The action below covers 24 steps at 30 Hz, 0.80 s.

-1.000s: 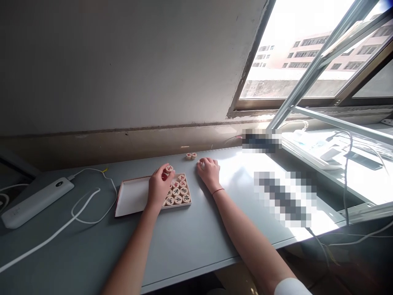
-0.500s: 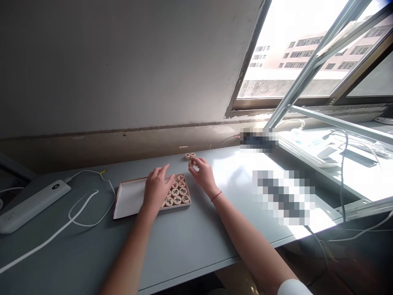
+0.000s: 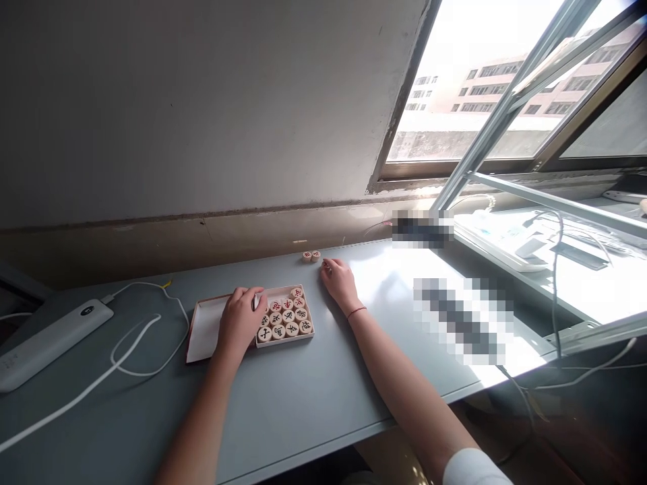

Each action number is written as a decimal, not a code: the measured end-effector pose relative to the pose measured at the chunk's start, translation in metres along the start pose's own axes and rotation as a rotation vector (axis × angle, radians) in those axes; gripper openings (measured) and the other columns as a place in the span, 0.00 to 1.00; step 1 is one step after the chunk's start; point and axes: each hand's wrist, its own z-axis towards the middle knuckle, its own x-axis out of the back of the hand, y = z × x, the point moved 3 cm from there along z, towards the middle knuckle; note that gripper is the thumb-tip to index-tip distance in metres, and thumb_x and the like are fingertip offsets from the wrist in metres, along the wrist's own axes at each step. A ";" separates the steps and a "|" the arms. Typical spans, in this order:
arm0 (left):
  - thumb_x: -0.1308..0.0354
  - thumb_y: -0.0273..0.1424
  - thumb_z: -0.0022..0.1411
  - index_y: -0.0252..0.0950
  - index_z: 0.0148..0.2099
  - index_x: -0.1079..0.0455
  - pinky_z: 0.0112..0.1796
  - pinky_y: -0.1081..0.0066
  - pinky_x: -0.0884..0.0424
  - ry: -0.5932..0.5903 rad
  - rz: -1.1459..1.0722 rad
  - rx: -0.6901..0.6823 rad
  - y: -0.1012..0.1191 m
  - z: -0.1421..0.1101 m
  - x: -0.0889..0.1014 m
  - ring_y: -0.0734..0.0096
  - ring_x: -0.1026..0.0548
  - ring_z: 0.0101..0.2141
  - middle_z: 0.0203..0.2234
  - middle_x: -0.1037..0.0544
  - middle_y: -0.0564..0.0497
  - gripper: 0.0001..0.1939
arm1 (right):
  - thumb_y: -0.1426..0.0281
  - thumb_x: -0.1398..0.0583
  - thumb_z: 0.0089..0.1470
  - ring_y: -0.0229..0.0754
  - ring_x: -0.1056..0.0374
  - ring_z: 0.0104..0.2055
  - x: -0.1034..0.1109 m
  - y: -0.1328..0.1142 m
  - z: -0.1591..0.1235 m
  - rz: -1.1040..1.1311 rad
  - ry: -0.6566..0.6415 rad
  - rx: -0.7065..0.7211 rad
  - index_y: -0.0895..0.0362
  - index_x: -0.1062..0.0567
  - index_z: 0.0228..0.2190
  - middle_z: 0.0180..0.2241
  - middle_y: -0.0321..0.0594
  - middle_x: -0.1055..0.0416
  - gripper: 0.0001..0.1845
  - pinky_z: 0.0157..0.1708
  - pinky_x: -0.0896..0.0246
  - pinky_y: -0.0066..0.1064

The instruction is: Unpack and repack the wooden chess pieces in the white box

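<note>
Shifted leftward in the head view since a moment ago, the left hand (image 3: 239,322) curls beside xiangqi pieces (image 3: 288,316) in an open box (image 3: 284,343), the right hand (image 3: 340,283) bends near two loose discs (image 3: 306,256), and neither grip is discernible.

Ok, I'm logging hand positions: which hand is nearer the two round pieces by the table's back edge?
Right hand: just to the right of the two round pieces. The left hand is farther, at the left end of the box.
</note>
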 end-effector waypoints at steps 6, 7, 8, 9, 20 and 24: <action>0.51 0.37 0.62 0.39 0.44 0.26 0.42 0.67 0.32 0.006 -0.014 -0.005 -0.010 0.001 0.001 0.63 0.26 0.39 0.38 0.26 0.47 0.15 | 0.72 0.49 0.59 0.47 0.36 0.43 -0.003 0.001 0.001 -0.048 0.013 -0.011 0.57 0.27 0.47 0.41 0.48 0.29 0.17 0.44 0.42 0.36; 0.51 0.37 0.62 0.39 0.44 0.26 0.41 0.68 0.32 0.011 -0.014 -0.005 -0.010 0.001 0.001 0.63 0.26 0.38 0.39 0.25 0.47 0.15 | 0.72 0.49 0.58 0.47 0.36 0.42 -0.002 0.001 0.001 -0.048 0.014 -0.024 0.57 0.28 0.48 0.41 0.48 0.29 0.17 0.43 0.42 0.36; 0.51 0.37 0.62 0.39 0.44 0.26 0.40 0.68 0.31 0.013 -0.013 -0.004 -0.011 0.001 0.001 0.64 0.25 0.37 0.39 0.25 0.47 0.15 | 0.72 0.49 0.58 0.47 0.36 0.42 -0.002 0.001 0.002 -0.046 0.011 -0.039 0.57 0.29 0.48 0.40 0.47 0.29 0.17 0.43 0.42 0.36; 0.51 0.37 0.62 0.40 0.44 0.26 0.39 0.68 0.31 0.014 -0.012 -0.002 -0.011 0.001 0.001 0.64 0.25 0.37 0.39 0.25 0.47 0.15 | 0.71 0.49 0.58 0.47 0.37 0.41 -0.002 0.001 0.002 -0.043 0.005 -0.052 0.56 0.28 0.46 0.39 0.46 0.28 0.16 0.42 0.43 0.36; 0.50 0.35 0.62 0.41 0.43 0.26 0.36 0.70 0.31 -0.003 0.003 0.031 -0.011 0.000 0.003 0.64 0.25 0.37 0.38 0.24 0.48 0.14 | 0.73 0.47 0.55 0.46 0.37 0.37 0.008 0.004 0.005 -0.069 -0.034 -0.070 0.53 0.27 0.36 0.34 0.41 0.26 0.10 0.37 0.46 0.33; 0.52 0.35 0.64 0.43 0.49 0.26 0.35 0.71 0.32 -0.060 0.008 0.043 -0.008 -0.001 0.004 0.65 0.25 0.36 0.35 0.24 0.48 0.16 | 0.71 0.46 0.55 0.47 0.35 0.38 0.017 0.019 0.013 -0.123 -0.043 -0.109 0.52 0.27 0.37 0.35 0.40 0.25 0.09 0.37 0.47 0.33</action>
